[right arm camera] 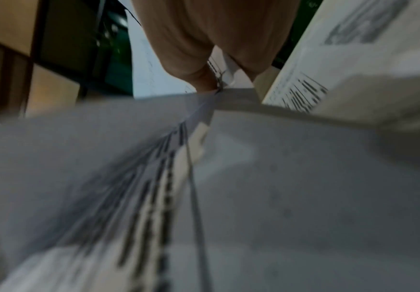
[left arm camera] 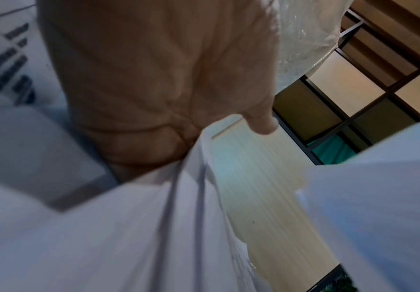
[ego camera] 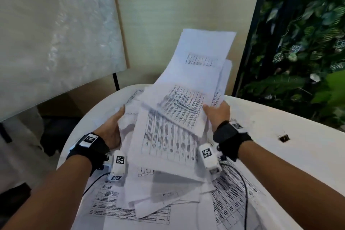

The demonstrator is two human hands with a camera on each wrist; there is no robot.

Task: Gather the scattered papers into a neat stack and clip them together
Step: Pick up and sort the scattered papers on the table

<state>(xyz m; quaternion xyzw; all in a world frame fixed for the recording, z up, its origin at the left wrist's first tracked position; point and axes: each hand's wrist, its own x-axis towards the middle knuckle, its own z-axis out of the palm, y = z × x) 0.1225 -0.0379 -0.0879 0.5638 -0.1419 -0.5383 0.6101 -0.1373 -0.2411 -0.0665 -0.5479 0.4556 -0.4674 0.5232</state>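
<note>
Your 2 hands raise a loose sheaf of papers (ego camera: pixel 168 132).
Left hand (ego camera: pixel 112 129) and right hand (ego camera: pixel 217 113), each grip clamped on its edge, above the desk (ego camera: pixel 280 155).

No text can be read. The papers (ego camera: pixel 169 132) at frame centre carry printed tables, blurred beyond reading. The wrist-band tags (ego camera: pixel 89 139) at lower left show black-and-white square code patterns only.
</note>
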